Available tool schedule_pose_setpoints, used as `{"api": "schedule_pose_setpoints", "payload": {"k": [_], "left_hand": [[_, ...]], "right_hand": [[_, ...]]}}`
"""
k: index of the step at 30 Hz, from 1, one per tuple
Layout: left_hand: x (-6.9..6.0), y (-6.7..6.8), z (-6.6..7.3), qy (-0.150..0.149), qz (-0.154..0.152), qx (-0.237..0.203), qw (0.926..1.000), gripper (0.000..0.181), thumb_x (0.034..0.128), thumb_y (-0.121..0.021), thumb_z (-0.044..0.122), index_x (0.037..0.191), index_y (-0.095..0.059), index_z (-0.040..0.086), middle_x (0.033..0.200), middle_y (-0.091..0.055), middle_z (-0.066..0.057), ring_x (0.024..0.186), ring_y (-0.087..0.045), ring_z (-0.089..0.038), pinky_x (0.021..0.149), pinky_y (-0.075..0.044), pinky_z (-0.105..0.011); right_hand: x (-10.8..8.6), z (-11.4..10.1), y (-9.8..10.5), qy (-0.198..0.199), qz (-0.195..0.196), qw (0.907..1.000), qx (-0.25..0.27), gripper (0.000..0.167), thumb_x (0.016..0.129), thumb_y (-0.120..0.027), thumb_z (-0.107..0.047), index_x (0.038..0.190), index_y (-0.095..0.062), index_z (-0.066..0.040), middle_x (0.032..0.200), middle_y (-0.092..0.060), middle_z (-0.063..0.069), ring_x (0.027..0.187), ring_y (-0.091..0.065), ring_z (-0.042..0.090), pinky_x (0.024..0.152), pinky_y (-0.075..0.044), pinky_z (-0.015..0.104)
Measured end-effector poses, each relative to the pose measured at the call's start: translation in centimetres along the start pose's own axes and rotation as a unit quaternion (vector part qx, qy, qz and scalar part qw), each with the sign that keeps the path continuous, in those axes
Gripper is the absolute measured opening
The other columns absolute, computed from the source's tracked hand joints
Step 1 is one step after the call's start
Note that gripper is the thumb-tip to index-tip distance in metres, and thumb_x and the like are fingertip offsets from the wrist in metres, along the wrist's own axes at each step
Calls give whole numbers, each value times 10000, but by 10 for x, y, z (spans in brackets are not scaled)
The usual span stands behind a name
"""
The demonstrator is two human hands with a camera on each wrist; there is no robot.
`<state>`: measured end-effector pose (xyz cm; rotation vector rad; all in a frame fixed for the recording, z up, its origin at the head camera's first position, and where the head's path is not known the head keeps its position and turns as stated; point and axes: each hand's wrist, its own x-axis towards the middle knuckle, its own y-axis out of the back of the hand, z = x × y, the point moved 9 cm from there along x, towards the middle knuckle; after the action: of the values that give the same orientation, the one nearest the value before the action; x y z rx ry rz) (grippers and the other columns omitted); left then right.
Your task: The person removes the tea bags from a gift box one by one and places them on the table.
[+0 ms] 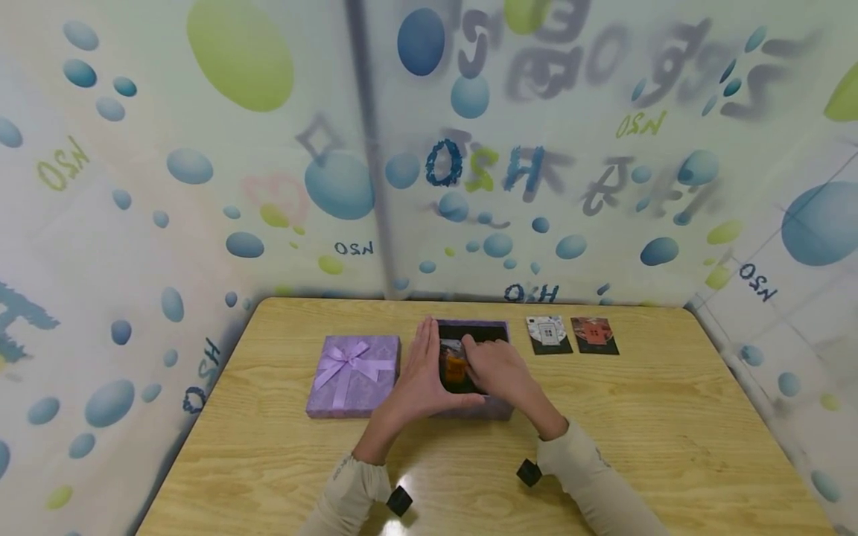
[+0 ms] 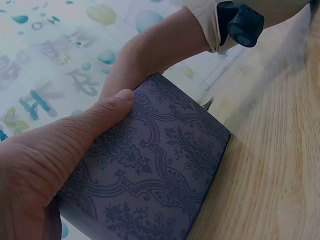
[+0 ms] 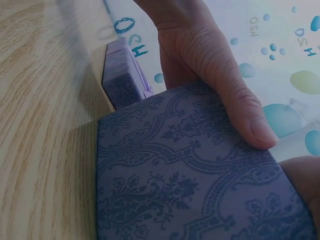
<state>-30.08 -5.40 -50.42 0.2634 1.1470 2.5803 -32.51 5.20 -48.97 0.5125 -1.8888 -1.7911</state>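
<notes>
A purple patterned box (image 1: 499,408) sits open at the middle of the table, with a dark inside. My left hand (image 1: 424,380) holds its fingers straight along the box's left side, and its thumb stretches over the near wall. The left wrist view shows this thumb lying at the upper edge of the patterned wall (image 2: 155,155). My right hand (image 1: 499,366) reaches over the right rim into the box. Its curled fingers appear to pinch the right edge of an orange-and-black packet (image 1: 456,368); the fingertips are partly hidden.
A purple lid (image 1: 358,376) with a ribbon bow lies left of the box on the wooden table (image 1: 268,454). Two square packets, one black-and-white (image 1: 550,335) and one black-and-red (image 1: 594,336), lie to the right. A printed curtain (image 1: 415,134) hangs behind the table.
</notes>
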Motion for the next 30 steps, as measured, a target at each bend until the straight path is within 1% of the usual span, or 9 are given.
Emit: {"api": "schedule_pose_setpoints", "payload": {"k": [2,7,10,13,16,20,23,27,30], "left_hand": [[0,0,0,2,6,-6,10000,1489,717,-815,765,1620,240,227,1701,271,42,1586,203,-193,1277,-49,-552],[1,-1,0,10,-5,55,10000,1486,720,-811,768,1614,248,234,1695,279,48,1591,193,-208,1277,-58,-555],[2,0,1,-26,28,79,10000,1486,718,-799,784,1614,251,233,1696,280,49,1596,180,-225,1275,-63,-559],[3,2,2,-73,105,55,9999,1490,714,-799,788,1620,241,223,1701,268,43,1606,146,-256,1272,-72,-568],[3,3,0,-75,119,81,9999,1493,712,-799,790,1619,240,218,1701,267,39,1609,133,-269,1272,-76,-567],[3,1,-1,-85,84,108,9999,1490,717,-804,779,1618,240,214,1701,269,35,1600,164,-244,1272,-75,-568],[2,0,-2,-106,86,134,9998,1489,718,-802,781,1618,240,213,1703,268,29,1605,152,-273,1270,-84,-572],[1,0,-1,-126,103,89,9998,1488,719,-802,780,1621,237,215,1706,262,25,1610,120,-318,1267,-91,-582],[1,0,0,-137,101,29,9999,1482,724,-811,764,1626,227,211,1707,257,25,1610,126,-309,1266,-90,-587]], "right_hand": [[0,0,1,39,46,10000,53,218,1004,-720,-227,1052,-591,-58,565,-457,-41,472,-433,130,479,-331,286],[0,1,3,70,23,9997,230,226,990,-746,-235,1082,-633,-63,648,-558,-14,536,-520,137,522,-449,310],[0,2,6,45,155,9991,382,234,983,-758,-255,1083,-644,-77,729,-631,6,609,-591,153,585,-520,333],[1,4,8,51,310,9982,509,253,981,-762,-276,1108,-655,-85,809,-682,22,676,-634,163,642,-556,345],[1,3,9,82,360,9975,595,263,986,-756,-280,1123,-656,-79,801,-685,17,650,-619,148,622,-542,326],[0,4,9,80,395,9962,772,231,994,-745,-267,1093,-637,-88,715,-624,-19,565,-535,98,540,-464,281],[-2,4,10,77,493,9938,992,211,997,-740,-241,1097,-622,-97,704,-600,-34,555,-506,78,522,-431,264],[-4,6,12,79,670,9897,1263,230,998,-739,-219,1159,-629,-98,751,-644,-32,581,-546,72,544,-453,258],[-5,6,14,116,788,9866,1426,269,998,-739,-215,1215,-635,-96,780,-681,-27,596,-581,68,560,-474,249]]}}
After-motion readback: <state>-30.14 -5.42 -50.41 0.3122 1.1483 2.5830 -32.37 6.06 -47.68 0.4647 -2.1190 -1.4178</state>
